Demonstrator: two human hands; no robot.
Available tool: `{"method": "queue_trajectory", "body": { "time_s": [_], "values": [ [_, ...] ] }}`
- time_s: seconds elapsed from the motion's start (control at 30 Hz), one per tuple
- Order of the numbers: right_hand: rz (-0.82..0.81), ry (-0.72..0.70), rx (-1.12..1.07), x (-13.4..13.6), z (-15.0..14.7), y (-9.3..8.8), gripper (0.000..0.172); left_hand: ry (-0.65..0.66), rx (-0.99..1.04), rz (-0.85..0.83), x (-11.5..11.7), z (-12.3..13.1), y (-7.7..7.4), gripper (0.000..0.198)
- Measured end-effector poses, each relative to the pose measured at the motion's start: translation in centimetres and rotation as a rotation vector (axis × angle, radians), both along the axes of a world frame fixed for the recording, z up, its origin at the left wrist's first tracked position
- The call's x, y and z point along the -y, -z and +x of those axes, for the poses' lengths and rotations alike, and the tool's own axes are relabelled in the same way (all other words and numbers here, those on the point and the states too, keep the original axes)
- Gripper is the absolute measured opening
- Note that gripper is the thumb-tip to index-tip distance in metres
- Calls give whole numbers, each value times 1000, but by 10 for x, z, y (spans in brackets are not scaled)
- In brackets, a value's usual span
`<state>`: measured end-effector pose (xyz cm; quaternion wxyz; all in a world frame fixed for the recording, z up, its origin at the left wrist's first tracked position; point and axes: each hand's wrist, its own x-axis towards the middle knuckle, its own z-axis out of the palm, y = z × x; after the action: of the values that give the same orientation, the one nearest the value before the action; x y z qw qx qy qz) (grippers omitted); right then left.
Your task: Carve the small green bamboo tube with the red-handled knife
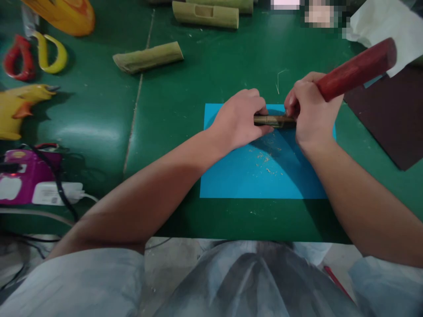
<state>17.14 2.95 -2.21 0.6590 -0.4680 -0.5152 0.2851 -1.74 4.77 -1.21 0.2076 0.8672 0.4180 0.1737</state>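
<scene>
My left hand point(243, 116) is closed around one end of a thin brown bamboo piece point(272, 119), holding it level over a blue sheet point(224, 182). In my right hand point(315, 110) is a tool with a thick red wooden handle point(360, 68), which slants up and to the right. The tool's working end is hidden by my fingers, close to the right end of the bamboo. Small pale shavings point(264, 159) lie scattered on the blue sheet below.
A cut bamboo tube point(148, 57) and a slotted one point(205, 15) lie farther back. On the left are scissors point(51, 53), a yellow glue gun point(24, 108) and a purple power strip point(33, 176) with cables. A dark brown sheet point(390, 114) lies right, beside white paper point(386, 33).
</scene>
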Motion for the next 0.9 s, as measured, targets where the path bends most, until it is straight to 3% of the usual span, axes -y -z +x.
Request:
{"method": "queue_trajectory", "body": {
  "time_s": [0.2, 0.4, 0.57, 0.73, 0.8, 0.9],
  "values": [
    [-9, 43, 20, 1, 0, 0, 50, -6, -12, -15, 0, 3, -1, 15],
    [1, 30, -20, 2, -3, -3, 33, 6, -28, 19, 0, 1, 1, 10],
    [-15, 17, 15, -1, -3, -2, 43, 15, -14, 43, 0, 0, 4, 11],
    [-90, -5, 11, 1, -6, -9, 60, -26, -97, -14, 3, 7, -7, 16],
    [-211, -41, -31, 5, -9, -16, 61, -49, -119, -33, 4, 10, -11, 19],
    [-172, 24, -130, 9, -14, -23, 60, -59, -114, -46, 3, 9, -11, 22]
  ]
}}
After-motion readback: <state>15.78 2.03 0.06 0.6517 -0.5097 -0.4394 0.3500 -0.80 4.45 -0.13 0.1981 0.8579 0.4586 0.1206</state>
